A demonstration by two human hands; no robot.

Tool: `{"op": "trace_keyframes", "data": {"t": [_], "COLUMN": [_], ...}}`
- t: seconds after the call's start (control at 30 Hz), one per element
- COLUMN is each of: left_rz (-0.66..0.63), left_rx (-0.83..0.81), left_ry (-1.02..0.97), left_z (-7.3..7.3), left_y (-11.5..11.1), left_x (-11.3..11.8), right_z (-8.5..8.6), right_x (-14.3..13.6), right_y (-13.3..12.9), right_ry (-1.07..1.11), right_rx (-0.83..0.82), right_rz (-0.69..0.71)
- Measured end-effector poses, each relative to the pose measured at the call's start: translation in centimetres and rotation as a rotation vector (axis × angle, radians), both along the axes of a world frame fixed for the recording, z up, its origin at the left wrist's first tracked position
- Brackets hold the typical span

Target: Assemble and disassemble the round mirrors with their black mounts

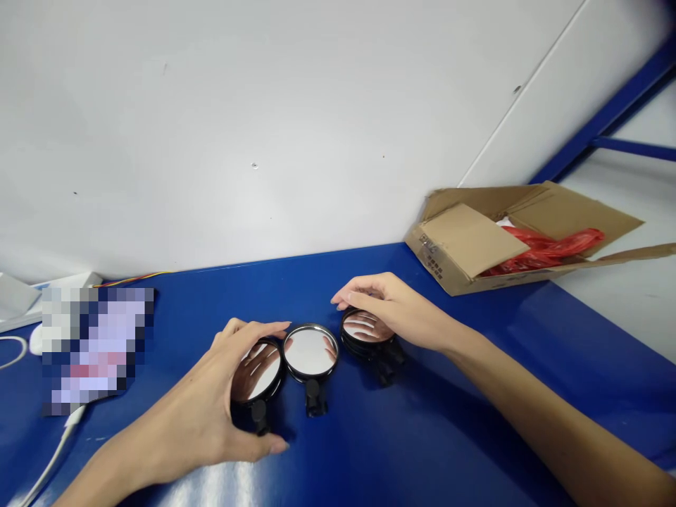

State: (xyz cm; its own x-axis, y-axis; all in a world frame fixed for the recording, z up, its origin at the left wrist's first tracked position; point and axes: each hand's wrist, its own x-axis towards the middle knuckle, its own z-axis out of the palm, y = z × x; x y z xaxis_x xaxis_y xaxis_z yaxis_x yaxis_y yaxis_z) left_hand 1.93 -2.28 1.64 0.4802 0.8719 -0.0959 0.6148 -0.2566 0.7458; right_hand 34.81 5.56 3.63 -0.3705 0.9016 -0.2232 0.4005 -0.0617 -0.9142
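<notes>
Three spots on the blue table hold small round mirrors with black rims and short black clamps pointing toward me. My left hand (pixel 216 401) curves around the left mirror (pixel 264 370), index finger along its far side and thumb near its clamp. The middle mirror (pixel 310 351) lies face up beside it, close to the left index fingertip, with no hand gripping it. My right hand (pixel 385 303) reaches over the right mirror (pixel 364 327), thumb at its rim and fingers bent past the far edge. That mirror appears stacked on another, with two clamps showing beneath.
An open cardboard box (pixel 448 264) with a red plastic bag (pixel 554 246) stands at the back right. On the left lie a blurred-out phone (pixel 103 345) and a white cable (pixel 58 451). A white wall (pixel 264 105) rises behind the blue table (pixel 370 451).
</notes>
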Motion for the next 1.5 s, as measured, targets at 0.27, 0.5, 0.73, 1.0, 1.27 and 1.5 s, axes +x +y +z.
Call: {"op": "trace_keyframes", "data": {"t": [0.27, 0.5, 0.73, 1.0, 1.27, 1.5], "left_rz": [-0.032, -0.035, -0.051, -0.053, -0.059, -0.051], "left_rx": [-0.009, -0.091, -0.128, -0.141, -0.168, -0.225], "left_ry": [0.001, 0.004, -0.003, 0.006, 0.001, -0.028], "left_z": [0.9, 1.3, 1.7, 1.7, 1.8, 1.8], "left_y": [-0.1, -0.1, -0.1, -0.1, 0.0, 1.0], "left_x": [0.5, 0.3, 0.1, 0.2, -0.5, -2.6], "right_z": [-0.4, -1.0, -0.5, -0.7, -1.1, -0.9], "right_x": [0.4, 0.9, 0.7, 0.9, 0.9, 0.9], "right_y": [0.8, 1.1, 1.0, 1.1, 1.1, 1.1], "right_ry": [-0.052, -0.079, -0.107, -0.123, -0.137, -0.142], "right_rx": [0.073, 0.08, 0.083, 0.087, 0.077, 0.078], "right_rz": [0.01, 0.006, 0.01, 0.024, 0.009, 0.016]}}
